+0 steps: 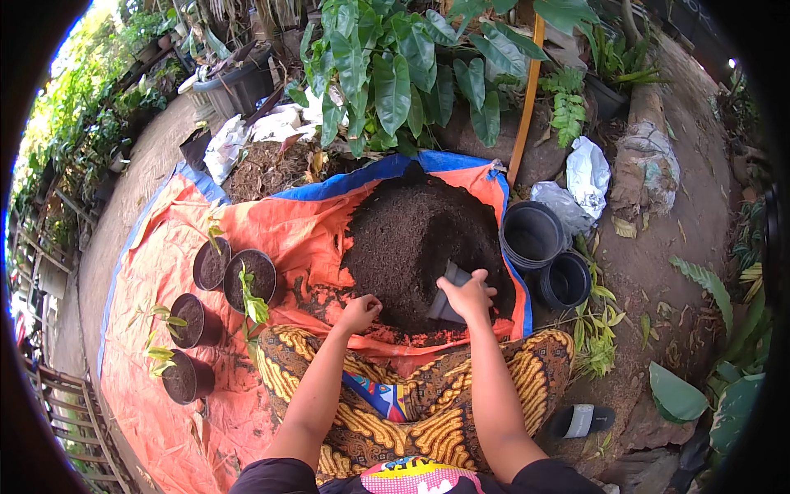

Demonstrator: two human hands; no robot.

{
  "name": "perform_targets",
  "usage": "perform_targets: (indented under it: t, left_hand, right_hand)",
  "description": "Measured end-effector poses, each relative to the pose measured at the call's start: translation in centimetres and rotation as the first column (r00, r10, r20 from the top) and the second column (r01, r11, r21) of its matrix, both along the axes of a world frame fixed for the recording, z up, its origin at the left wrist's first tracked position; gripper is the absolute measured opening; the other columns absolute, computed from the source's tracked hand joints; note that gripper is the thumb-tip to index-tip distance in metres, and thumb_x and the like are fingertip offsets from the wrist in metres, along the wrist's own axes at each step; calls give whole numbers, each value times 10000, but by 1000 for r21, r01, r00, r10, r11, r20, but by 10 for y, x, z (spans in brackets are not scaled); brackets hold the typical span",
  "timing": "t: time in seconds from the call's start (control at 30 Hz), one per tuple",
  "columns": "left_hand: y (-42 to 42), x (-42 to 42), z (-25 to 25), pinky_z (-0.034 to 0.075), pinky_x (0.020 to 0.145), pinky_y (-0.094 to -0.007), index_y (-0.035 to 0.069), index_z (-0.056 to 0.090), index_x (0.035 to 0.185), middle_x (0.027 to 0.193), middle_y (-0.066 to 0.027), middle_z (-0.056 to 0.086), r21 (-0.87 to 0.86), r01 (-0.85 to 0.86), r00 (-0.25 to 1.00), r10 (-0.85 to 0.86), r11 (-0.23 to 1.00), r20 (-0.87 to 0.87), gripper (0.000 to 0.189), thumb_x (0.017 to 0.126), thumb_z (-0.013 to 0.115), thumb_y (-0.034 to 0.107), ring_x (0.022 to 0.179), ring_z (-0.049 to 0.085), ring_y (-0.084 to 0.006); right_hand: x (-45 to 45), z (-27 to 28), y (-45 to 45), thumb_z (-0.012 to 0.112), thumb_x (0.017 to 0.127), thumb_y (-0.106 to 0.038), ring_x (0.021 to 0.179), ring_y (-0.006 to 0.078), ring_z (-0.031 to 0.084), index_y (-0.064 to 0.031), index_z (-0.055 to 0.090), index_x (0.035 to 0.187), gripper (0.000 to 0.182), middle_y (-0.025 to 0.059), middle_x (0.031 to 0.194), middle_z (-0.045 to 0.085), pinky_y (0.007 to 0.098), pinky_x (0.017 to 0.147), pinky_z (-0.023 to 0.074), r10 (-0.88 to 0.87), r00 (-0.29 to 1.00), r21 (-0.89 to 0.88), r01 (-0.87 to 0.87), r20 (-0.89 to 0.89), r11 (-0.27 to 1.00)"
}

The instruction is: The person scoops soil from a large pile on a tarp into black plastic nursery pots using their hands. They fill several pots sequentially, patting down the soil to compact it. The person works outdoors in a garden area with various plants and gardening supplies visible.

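Observation:
A mound of dark potting soil lies on an orange tarpaulin with blue edging. My right hand grips a black plastic nursery pot, which lies tilted on its side against the right part of the soil. Its mouth is hard to make out. My left hand hovers near the front edge of the soil, its fingers curled; nothing shows in them. To the left stand several soil-filled pots with young leafy cuttings, one of them a black pot and another a dark pot.
Stacked empty black pots and a smaller black pot stand right of the tarpaulin, beside leafy cuttings on the ground. A slipper lies at lower right. Large-leaved plants and an upright wooden strip are beyond the soil.

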State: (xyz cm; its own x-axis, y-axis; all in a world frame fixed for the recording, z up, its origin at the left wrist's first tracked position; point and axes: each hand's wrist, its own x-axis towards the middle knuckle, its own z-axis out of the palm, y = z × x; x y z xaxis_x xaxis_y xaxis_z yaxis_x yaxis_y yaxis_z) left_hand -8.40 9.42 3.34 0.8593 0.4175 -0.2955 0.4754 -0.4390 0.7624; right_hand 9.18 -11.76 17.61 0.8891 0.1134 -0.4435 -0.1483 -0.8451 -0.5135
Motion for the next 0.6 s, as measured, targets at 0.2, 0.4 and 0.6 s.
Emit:
perform_targets:
  t: [0.2, 0.4, 0.6]
  left_hand:
    - [6, -8, -5, 533, 728, -401, 21, 693, 1075, 857, -149, 721, 36, -20, 998, 18, 999, 66, 240, 970, 665, 235, 808, 702, -271]
    - [5, -6, -9, 538, 733, -392, 24, 696, 1069, 857, -141, 720, -6, -60, 997, 60, 998, 56, 244, 963, 675, 243, 809, 704, -259]
    - [-1, 1, -2, 541, 735, -387, 29, 700, 1067, 851, -130, 719, 12, -42, 999, 42, 999, 31, 246, 954, 682, 247, 802, 701, -255]
  right_hand:
    - [7, 23, 0, 817, 759, -582, 1161, 515, 547, -64, 273, 1460, 1027, 396, 1379, 318, 536, 997, 471, -129, 991, 473, 103, 24, 875]
    - [17, 18, -32, 881, 705, -461, 1208, 497, 474, -116, 311, 1434, 987, 290, 1310, 373, 591, 930, 515, -167, 944, -193, 227, 286, 955]
    - [15, -9, -4, 882, 714, -431, 1174, 487, 478, -140, 311, 1409, 946, 284, 1291, 359, 614, 879, 525, -216, 930, 18, 221, 297, 975]
